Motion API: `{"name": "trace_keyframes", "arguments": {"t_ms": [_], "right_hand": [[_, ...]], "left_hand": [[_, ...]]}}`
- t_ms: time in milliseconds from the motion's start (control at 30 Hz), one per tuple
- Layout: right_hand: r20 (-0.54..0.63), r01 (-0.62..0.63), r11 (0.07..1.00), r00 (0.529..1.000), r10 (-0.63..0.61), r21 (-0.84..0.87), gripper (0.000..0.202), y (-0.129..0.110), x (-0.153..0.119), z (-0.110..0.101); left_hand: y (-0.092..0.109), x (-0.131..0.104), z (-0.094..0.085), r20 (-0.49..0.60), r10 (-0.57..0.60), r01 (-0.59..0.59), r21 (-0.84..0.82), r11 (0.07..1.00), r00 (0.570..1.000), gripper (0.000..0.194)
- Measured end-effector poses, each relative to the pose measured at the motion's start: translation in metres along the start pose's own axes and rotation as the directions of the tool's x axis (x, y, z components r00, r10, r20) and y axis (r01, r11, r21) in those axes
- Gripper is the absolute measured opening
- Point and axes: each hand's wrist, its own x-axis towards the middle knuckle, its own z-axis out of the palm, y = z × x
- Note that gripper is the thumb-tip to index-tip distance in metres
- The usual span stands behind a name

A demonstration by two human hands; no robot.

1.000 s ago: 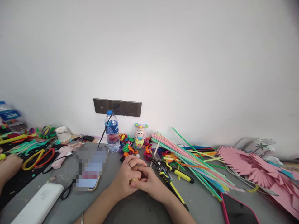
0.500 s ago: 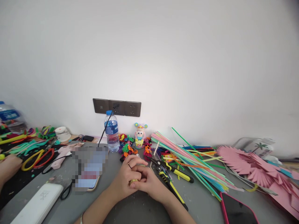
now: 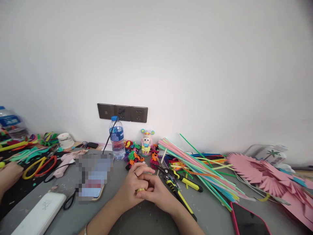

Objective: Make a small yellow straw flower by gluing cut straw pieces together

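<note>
My left hand and my right hand are clasped together above the grey tabletop, with bent fingers interlaced and pressed against each other. Between them, just above the right thumb, shows a small yellow thing; whether it is a ring or something held cannot be told. A dark ring sits on a left finger. Right behind the hands lie pliers with yellow and black handles. Small figures of coloured pipe cleaners cluster behind, beside a pink clay figure.
A water bottle stands near wall sockets. Leftward lie a blurred-out phone, a white power bank, a pink glue gun and another person's hand. Rightward are pipe cleaners, a red-edged phone and folded pink paper.
</note>
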Motion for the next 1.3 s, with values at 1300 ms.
{"name": "trace_keyframes", "arguments": {"t_ms": [1300], "right_hand": [[-0.684, -0.023, 0.804, 0.541, -0.489, -0.594, 0.025, -0.057, -0.035, -0.106]], "left_hand": [[-0.018, -0.001, -0.007, -0.191, -0.321, 0.305, -0.110, 0.946, 0.928, 0.029]]}}
